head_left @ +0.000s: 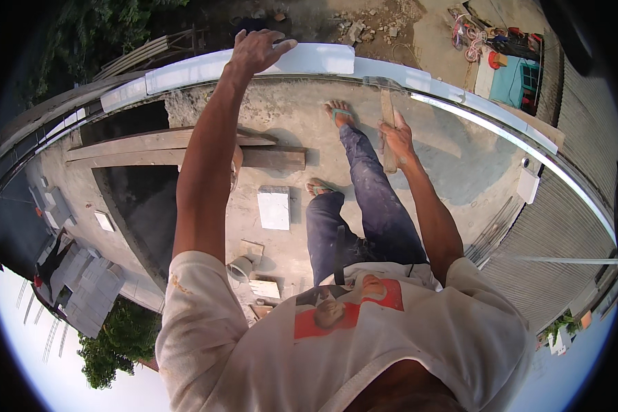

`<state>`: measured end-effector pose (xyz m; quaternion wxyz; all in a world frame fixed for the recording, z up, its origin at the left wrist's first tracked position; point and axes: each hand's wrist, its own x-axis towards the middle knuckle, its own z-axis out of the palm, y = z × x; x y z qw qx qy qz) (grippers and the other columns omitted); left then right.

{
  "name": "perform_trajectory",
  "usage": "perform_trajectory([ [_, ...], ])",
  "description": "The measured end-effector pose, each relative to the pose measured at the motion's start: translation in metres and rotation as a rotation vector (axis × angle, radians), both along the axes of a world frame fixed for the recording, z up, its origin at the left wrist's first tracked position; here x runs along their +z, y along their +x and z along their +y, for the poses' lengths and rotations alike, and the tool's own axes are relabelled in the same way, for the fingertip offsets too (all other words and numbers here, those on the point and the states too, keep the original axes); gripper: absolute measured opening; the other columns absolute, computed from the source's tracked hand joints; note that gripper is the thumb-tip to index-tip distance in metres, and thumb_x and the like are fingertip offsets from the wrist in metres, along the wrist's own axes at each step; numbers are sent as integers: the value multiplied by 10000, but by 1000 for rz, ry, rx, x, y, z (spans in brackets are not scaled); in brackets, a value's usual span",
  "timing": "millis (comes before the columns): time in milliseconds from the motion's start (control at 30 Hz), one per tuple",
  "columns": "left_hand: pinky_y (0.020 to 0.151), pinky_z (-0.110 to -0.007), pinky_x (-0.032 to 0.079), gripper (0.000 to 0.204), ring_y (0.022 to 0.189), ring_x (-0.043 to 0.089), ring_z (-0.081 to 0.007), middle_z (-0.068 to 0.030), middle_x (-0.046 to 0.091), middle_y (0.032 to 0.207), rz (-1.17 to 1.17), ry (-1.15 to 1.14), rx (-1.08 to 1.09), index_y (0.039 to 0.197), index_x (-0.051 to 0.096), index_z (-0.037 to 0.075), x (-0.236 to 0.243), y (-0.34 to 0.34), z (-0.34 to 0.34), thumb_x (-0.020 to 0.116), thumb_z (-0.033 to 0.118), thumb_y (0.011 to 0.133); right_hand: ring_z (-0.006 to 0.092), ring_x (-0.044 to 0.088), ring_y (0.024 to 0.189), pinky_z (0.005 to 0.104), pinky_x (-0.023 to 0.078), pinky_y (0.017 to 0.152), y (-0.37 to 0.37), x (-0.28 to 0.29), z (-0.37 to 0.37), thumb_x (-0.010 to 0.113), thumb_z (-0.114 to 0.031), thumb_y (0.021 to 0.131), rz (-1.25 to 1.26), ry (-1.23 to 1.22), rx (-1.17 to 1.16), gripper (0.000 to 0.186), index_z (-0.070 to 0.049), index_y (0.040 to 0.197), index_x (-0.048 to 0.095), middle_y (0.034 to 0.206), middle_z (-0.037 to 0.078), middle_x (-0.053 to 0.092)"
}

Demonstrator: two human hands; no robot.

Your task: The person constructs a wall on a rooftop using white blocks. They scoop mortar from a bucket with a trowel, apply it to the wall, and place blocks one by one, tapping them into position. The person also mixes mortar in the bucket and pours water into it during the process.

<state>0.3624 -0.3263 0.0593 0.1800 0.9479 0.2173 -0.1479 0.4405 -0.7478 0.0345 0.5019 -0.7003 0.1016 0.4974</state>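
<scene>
A row of long white blocks runs along the wall's far edge. My left hand lies over the top of one block, its fingers reaching past the far side and the thumb stretched out to the right. A hammer is in my right hand, whose fingers wrap around its long flat wooden handle. The grey crosswise head of the hammer is beside the near edge of the blocks, right of my left hand; whether it touches them I cannot tell.
Wooden planks cross a dark floor opening at left. On the concrete lie a loose white block and a bucket. Stacked blocks stand lower left, with a dark-clothed person. Corrugated roofing is at right.
</scene>
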Motion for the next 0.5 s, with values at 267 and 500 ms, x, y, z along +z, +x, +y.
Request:
perform_trajectory([
  [267, 998, -513, 503, 652, 1140, 696, -374, -145, 768, 1169, -109, -20, -92, 1270, 752, 134, -39, -9, 7, 488, 673, 1017, 151, 559, 532, 340, 465, 447, -5, -34, 47, 724, -137, 977, -29, 19, -521, 477, -140, 1420, 547, 805, 19, 596],
  [500, 630, -385, 614, 448, 867, 751, -281, -82, 780, 1068, -490, 208, -462, 1394, 669, 276, -81, -26, 30, 706, 165, 961, 159, 562, 561, 337, 477, 494, -6, -36, 56, 719, -164, 985, 16, 62, -272, 302, -149, 1250, 574, 809, 20, 587],
])
